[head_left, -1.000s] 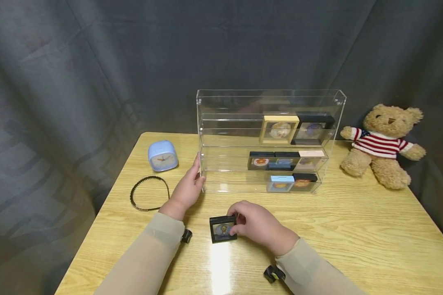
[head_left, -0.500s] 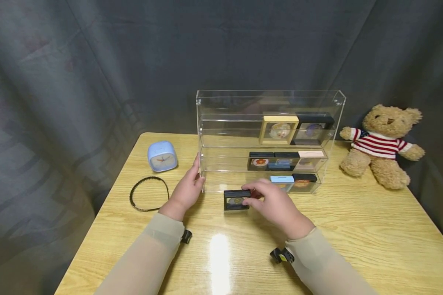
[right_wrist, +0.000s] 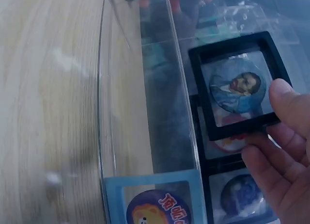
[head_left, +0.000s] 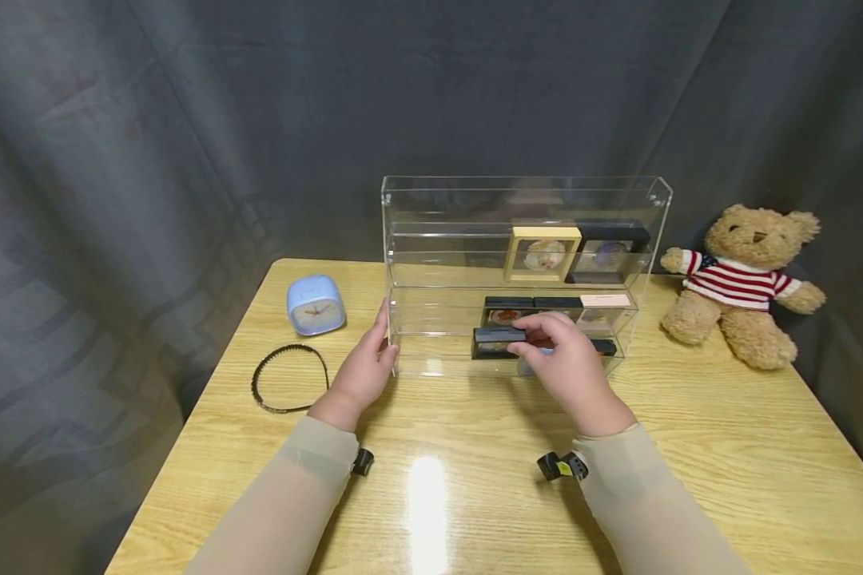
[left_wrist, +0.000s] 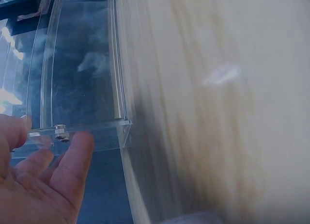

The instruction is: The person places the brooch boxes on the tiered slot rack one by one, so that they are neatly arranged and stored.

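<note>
My right hand pinches a small black display frame by one edge, thumb on its face. A round portrait badge shows inside the frame. In the head view the black frame is upright before the lower tiers of a clear acrylic display rack, left of a blue frame largely covered by my hand. Whether the black frame touches the rack cannot be told. My left hand holds the rack's left side panel, thumb at the front edge and fingers along the outside.
In the rack's upper tier stand a yellow frame and a large black frame. A pink frame stands at the middle tier's right. A blue clock and black headband lie left; a teddy bear sits right.
My right hand has carried the black frame from the front of the table up and right to the rack's lower tiers. My left hand has stayed on the rack's side.
</note>
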Tool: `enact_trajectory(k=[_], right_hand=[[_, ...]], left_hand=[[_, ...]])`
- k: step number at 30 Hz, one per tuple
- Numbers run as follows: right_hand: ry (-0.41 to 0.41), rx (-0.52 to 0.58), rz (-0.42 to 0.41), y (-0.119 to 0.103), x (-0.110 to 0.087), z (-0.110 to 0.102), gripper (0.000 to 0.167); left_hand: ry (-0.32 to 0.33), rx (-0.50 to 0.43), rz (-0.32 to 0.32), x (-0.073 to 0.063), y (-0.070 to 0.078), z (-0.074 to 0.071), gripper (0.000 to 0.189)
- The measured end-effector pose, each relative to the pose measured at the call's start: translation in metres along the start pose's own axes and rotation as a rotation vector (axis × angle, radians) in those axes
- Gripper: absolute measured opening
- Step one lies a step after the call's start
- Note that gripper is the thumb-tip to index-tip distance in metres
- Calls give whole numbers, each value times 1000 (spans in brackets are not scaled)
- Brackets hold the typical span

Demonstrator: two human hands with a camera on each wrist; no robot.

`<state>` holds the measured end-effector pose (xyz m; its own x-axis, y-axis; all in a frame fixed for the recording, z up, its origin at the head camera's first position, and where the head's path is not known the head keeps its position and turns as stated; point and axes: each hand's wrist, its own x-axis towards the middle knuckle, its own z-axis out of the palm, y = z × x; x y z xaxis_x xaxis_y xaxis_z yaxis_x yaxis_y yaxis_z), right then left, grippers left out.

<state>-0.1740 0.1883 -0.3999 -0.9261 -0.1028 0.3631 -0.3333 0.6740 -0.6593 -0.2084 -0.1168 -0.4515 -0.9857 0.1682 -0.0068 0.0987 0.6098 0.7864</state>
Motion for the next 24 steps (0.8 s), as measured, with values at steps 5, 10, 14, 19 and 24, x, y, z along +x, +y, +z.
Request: enact_trajectory(k=[5,10,14,19,24], right_hand=[[17,18,40,7,2,-1,31],[13,20,56,12,2,1,29],[14,-2,68,17,2,4,29],[-8,-27,89,24,2,7,30],[-32,-74,103,29,0,9,30]], left_hand=[[-3,-2,-3,0,1,0,79],[-3,-2,-5,0,0,-1,79],[-1,-3,-6,-1,0,0,79],[1,-7,-8,0,0,0,79],[2,-12,-14,0,0,0,80]])
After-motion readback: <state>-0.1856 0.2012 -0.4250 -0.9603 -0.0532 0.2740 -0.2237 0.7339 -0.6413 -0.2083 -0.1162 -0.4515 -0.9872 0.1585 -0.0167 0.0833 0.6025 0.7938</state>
